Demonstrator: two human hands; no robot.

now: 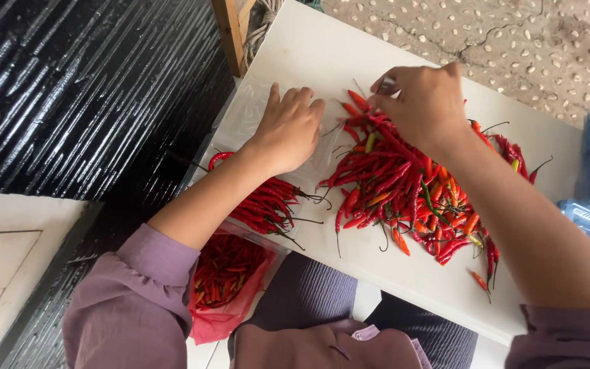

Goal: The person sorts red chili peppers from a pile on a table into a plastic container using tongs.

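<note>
On a white board [349, 61], a big pile of red chillies [404, 184] lies loosely, with a few orange and green ones mixed in. At the pile's 11 o'clock edge, the right hand [421, 102] pinches something small between thumb and fingertips, probably a stem; what exactly cannot be told. The left hand [289, 126] rests palm down at 9 o'clock of the pile, fingers together on clear plastic [240, 116], seemingly steadying it. A smaller bunch [264, 205] lies by that wrist, long axes running roughly 10 to 4 o'clock, stems toward 4. At 7 o'clock, 1 red bag [223, 287] holds more.
</note>
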